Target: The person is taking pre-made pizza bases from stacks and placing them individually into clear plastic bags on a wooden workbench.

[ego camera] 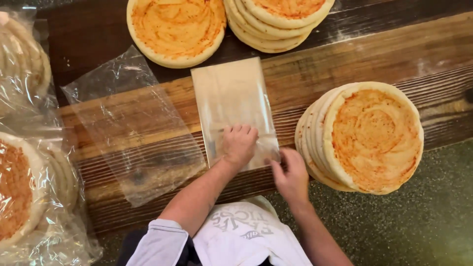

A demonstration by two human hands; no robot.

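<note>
Plastic bags (234,106), a flat stack of clear ones, lie on the wooden bench (374,59) straight ahead of the person, reaching away from both hands. The left hand (239,145) rests knuckles-up on the near end of the stack, its grip curled and pressed down on the top sheet. The right hand (291,175), just right of it, pinches the near right corner of the top bag between thumb and fingers, so that grip is closed on the film. To the left of the left hand one loose bag (133,123) lies spread and empty on the bench. Further left, flatbreads already sealed in bags (22,197) sit at the bench edge, their orange-red sauce showing through the wrap. To the right of the right hand stands a stack of sauced flatbreads (367,138), unwrapped; beyond the bags, away from both hands, a single sauced flatbread (176,27) and another stack (278,19) also lie bare. Judging by this, the bagging seems partly done: some breads are wrapped, while three groups wait and the bag under the fingers is not yet opened.
</note>
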